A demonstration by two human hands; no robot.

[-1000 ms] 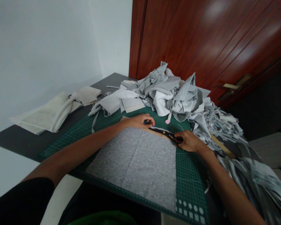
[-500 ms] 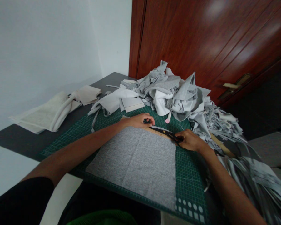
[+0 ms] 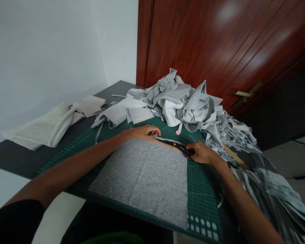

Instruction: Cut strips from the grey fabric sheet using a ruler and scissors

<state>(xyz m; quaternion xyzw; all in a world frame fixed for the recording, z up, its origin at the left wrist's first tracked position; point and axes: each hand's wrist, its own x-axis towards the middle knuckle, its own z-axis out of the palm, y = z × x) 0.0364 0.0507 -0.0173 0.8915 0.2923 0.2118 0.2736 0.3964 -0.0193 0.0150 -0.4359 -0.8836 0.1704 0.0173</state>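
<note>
A piece of heathered grey fabric lies flat on a green cutting mat. Along its far edge runs a narrow wooden ruler. My left hand rests over the ruler and that far edge, its fingers curled down on the fabric. My right hand grips black scissors by the handles. Their blades lie along the far side of the ruler and point at my left fingers. A thin strip of fabric edge shows beyond the blades.
A big heap of grey and white cloth scraps covers the back of the dark table. Folded pale cloth lies at the left. Long fabric strips hang at the right near another wooden strip. Behind stands a brown door.
The whole view has shifted slightly. My hands, the scissors and the fabric keep nearly the same places relative to each other; the scissors look a little more closed.
</note>
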